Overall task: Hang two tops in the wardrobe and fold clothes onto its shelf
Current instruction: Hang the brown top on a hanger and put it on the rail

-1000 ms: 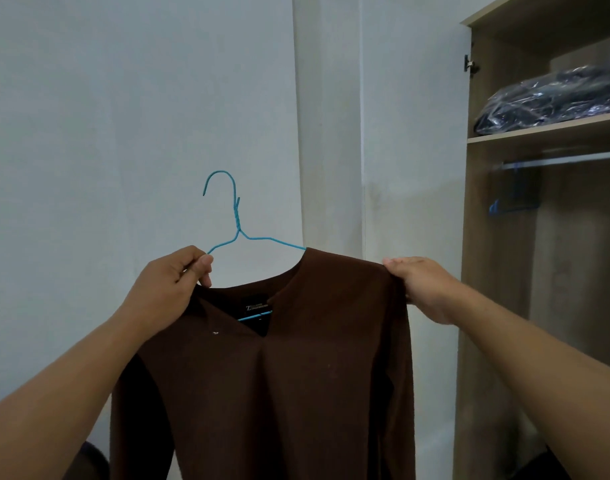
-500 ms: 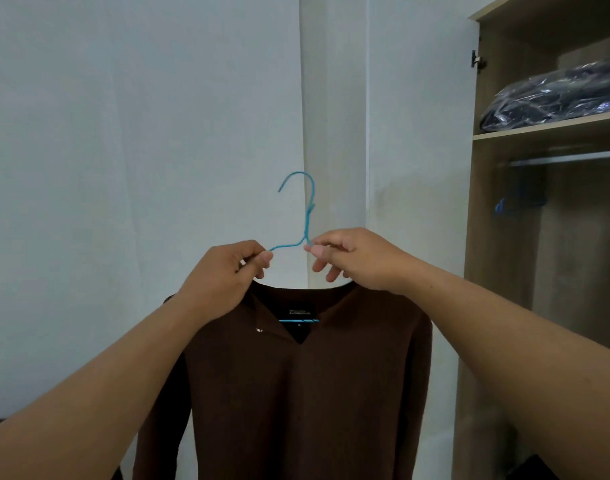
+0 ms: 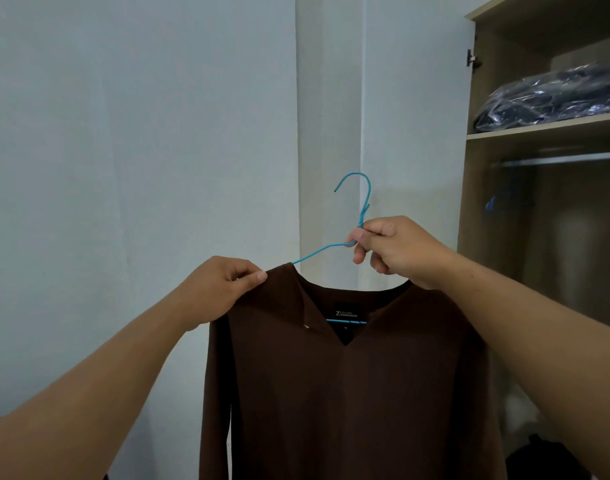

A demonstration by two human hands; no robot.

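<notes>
Brown top (image 3: 348, 393) on blue hanger (image 3: 364, 206): your right hand (image 3: 397, 251) pinches the neck; left hand (image 3: 220, 289) pinches the left shoulder.

The brown top (image 3: 348, 393) is matt knit cloth. Its wire hanger (image 3: 360, 206) wears a smooth blue coating. The wardrobe (image 3: 483, 188) looks like pale matt wood laminate, its rail (image 3: 566, 160) dull metal, and the shelf bundle (image 3: 553, 97) is wrapped in crinkled glossy plastic.
</notes>
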